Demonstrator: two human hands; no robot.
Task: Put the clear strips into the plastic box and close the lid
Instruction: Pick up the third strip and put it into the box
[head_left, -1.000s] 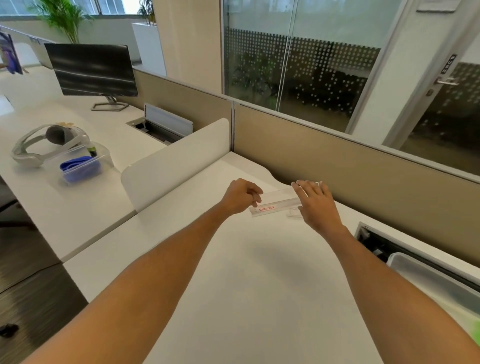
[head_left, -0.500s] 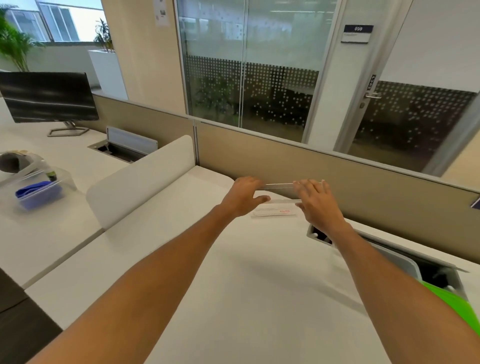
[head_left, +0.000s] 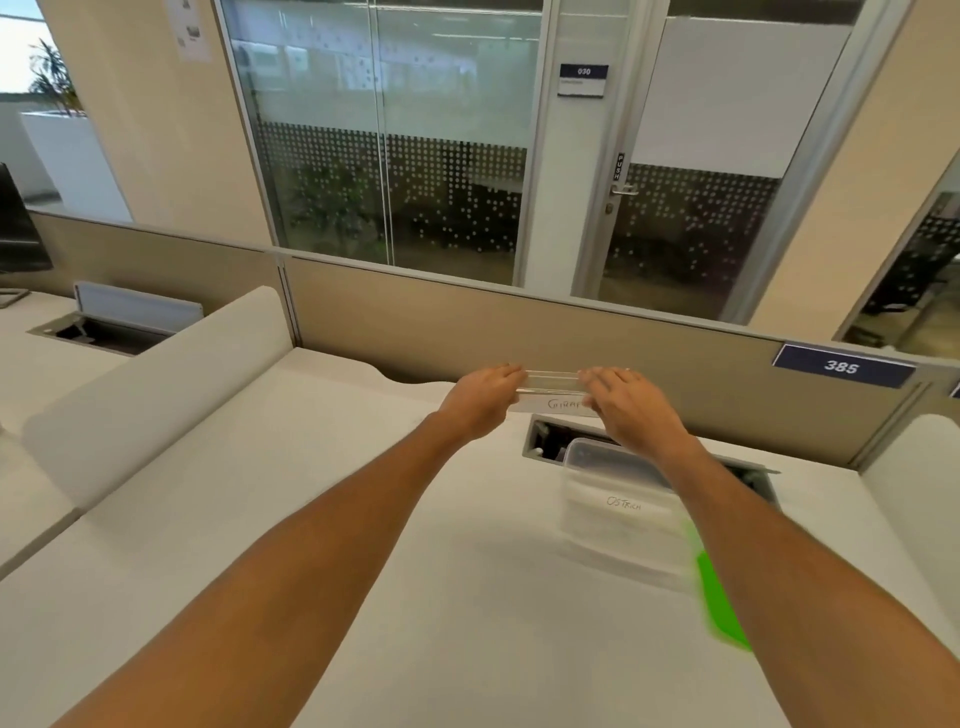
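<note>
Strips, clear, span between your left hand and right hand, each pinching one end, above the desk beyond the plastic box. Expect light, stiff, slick plastic; grip both ends evenly.

White desk; clear plastic box beside a green lid; beige partition.

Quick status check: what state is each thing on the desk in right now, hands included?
Clear strips: lifted off the desk, held at both ends.
Left hand: gripping the strips' left end.
Right hand: gripping the strips' right end.
Plastic box: on the desk, labelled OSTRICH; open or shut, cannot tell.
Desk cable hatch: open.
Glass door: shut.
</note>
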